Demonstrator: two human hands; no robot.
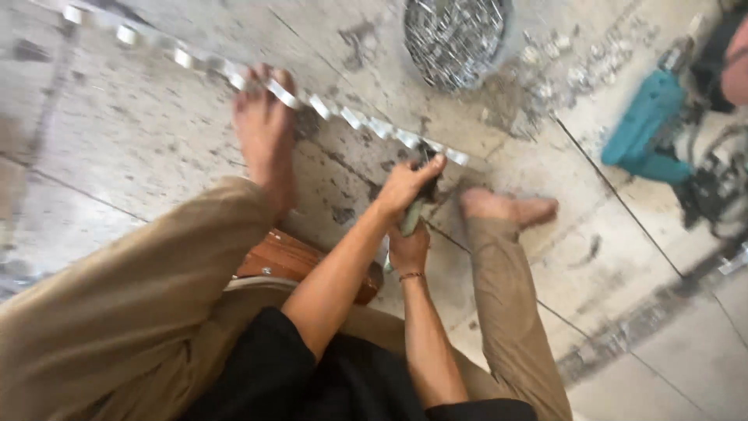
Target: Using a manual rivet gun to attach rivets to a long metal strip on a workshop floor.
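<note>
A person in tan trousers sits on a low brown wooden stool point(300, 261) over a stained grey tiled floor point(132, 140), two bare feet spread apart. One long strip of shiny linked metal pieces point(312, 103) runs diagonally from the floor's upper left corner toward its middle. The bare left foot point(265, 129) lies across that strip, toes curled over it.

Just right of the foot, the left hand point(403, 187) reaches out along the strip's lower end, its fingers closed around the top of a dark tool with a pale green handle point(413, 214). The right hand point(408, 249) sits directly below, closed in a fist around the lower part of that same handle, a thin bracelet at the wrist. The tool's head meets the strip's end; motion blur hides the exact contact.

The bare right foot point(510, 209) rests on the floor just right of the hands.

At the floor's upper edge stands one round container heaped with small silvery metal pieces point(454, 35), more such pieces scattered loose to its right. Near the right edge lies one teal power tool point(650, 129) beside tangled dark cables.
</note>
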